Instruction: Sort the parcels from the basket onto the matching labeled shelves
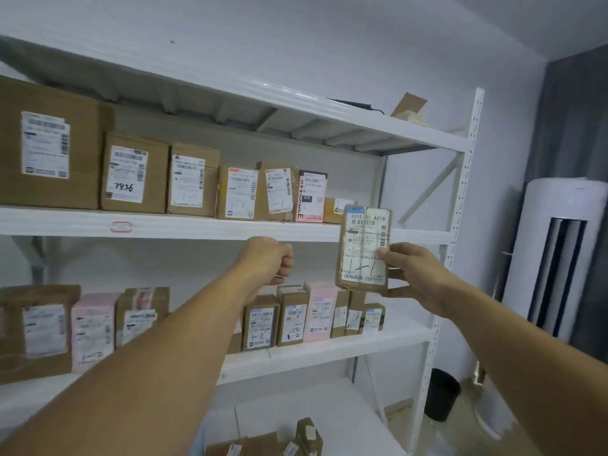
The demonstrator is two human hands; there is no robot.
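At the bottom centre of the frame, a few small brown boxes point(306, 436) lie below two bare forearms that reach up from the lower corners. Right of centre, the right hand point(416, 273) grips a small brown parcel point(363, 248) upright, with the thumb on its white label and the fingers behind and under its lower edge. The label shows "501E" and "A21B" at the top and pen strokes near the bottom. The parcel is held in the air in front of the right end of the middle shelf point(197, 225). At the centre, the left hand point(271, 258) is curled into a fist with nothing seen in it, in front of the gap under that shelf.

Behind the hands, the lower shelf point(329, 352) carries a row of small brown and pink packets point(292, 319), some marked "1-2". The middle shelf holds brown cartons point(135, 172) that get smaller toward the right. A piece of cardboard point(408, 105) sits on the top shelf point(329, 108). At the right edge stand a white air conditioner point(556, 258), a dark bin point(441, 393) and a grey curtain point(575, 110).
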